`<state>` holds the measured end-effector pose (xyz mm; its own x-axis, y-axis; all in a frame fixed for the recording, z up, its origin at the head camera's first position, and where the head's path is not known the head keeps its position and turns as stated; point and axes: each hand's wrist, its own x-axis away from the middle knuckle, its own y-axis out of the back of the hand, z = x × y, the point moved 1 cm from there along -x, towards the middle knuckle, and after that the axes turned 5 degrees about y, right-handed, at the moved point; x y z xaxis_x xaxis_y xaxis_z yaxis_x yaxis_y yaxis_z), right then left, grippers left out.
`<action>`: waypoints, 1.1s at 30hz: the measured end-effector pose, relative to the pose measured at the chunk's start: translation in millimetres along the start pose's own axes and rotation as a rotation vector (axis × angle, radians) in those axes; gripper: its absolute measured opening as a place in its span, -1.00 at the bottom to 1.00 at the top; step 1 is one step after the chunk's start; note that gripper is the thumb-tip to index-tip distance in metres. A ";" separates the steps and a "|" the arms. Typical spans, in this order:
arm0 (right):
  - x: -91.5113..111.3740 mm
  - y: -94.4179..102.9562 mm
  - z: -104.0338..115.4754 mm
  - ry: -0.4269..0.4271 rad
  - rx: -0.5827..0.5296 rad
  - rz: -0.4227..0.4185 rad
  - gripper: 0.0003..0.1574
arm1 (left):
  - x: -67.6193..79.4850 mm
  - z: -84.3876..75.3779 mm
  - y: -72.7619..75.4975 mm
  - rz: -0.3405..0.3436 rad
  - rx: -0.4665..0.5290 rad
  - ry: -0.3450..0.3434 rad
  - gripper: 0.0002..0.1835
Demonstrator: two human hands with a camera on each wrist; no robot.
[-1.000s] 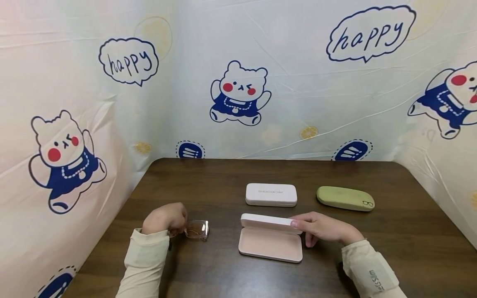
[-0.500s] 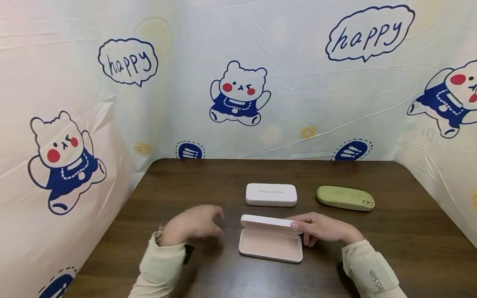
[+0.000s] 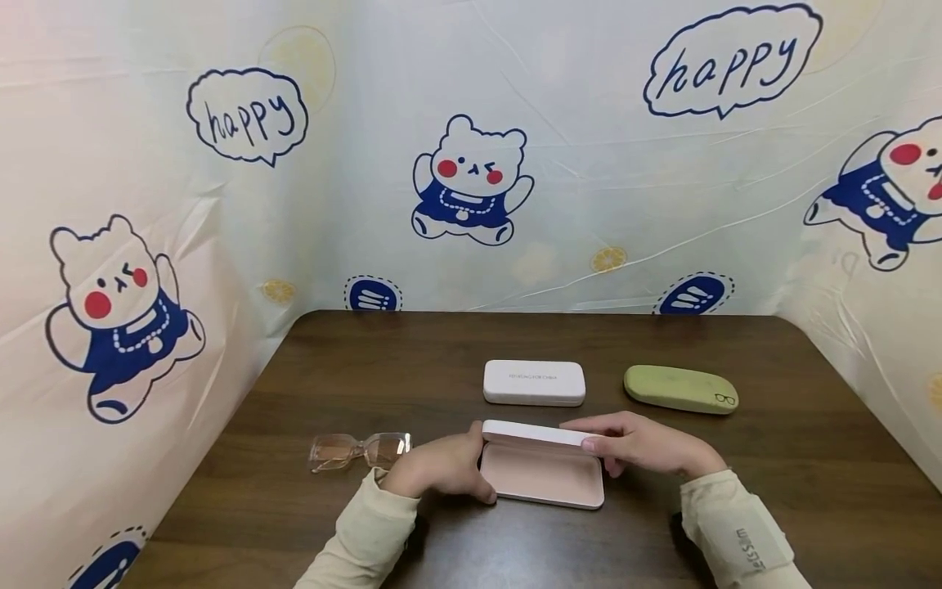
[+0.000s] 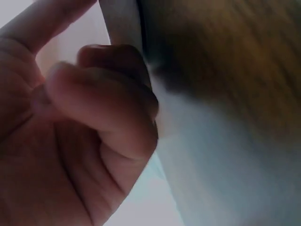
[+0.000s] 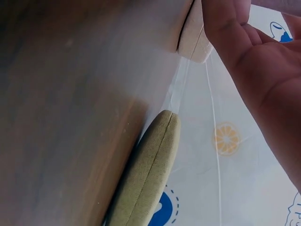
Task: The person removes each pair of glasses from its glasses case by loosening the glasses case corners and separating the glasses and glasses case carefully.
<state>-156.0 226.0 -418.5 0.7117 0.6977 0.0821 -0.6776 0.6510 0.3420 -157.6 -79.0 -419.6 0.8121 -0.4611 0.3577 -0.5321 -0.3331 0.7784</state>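
An open eyeglass case (image 3: 545,476) with a pink lining lies in the middle of the table, its white lid (image 3: 536,433) tilted up at the back. My left hand (image 3: 444,466) grips its left end, thumb at the front corner and fingers towards the back. In the left wrist view, other fingers of the left hand (image 4: 103,108) are curled beside the case's edge. My right hand (image 3: 655,442) holds the lid's right end between thumb and fingers. Clear-framed glasses with tinted lenses (image 3: 336,451) lie left of the left hand, which partly covers them.
Behind the open case lies a closed white eyeglass case (image 3: 533,383). A green eyeglass case (image 3: 680,389) lies to its right, also seen in the right wrist view as a green case (image 5: 149,169). A printed curtain (image 3: 589,164) stands behind the brown table (image 3: 412,352).
My left hand has left the glasses, moved right and taken hold of the open case's left end. The case has shifted slightly right. My right hand stays on the lid.
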 end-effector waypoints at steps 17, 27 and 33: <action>0.1 -6.0 12.6 -0.073 0.260 0.013 -0.10 | -9.8 7.4 0.5 -0.030 -0.049 -0.040 -0.15; -12.3 -30.4 21.1 -0.102 0.537 -0.040 -0.14 | -3.3 3.4 2.1 -0.084 -0.144 -0.058 -0.30; -14.1 -40.1 19.7 -0.133 0.582 -0.051 -0.03 | -1.0 -3.1 -2.8 -0.103 -0.280 -0.055 -0.27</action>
<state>-135.3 184.1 -415.0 0.7831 0.6020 0.1562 -0.4562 0.3853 0.8021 -156.2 -75.1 -420.5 0.8401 -0.4833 0.2464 -0.3539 -0.1441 0.9241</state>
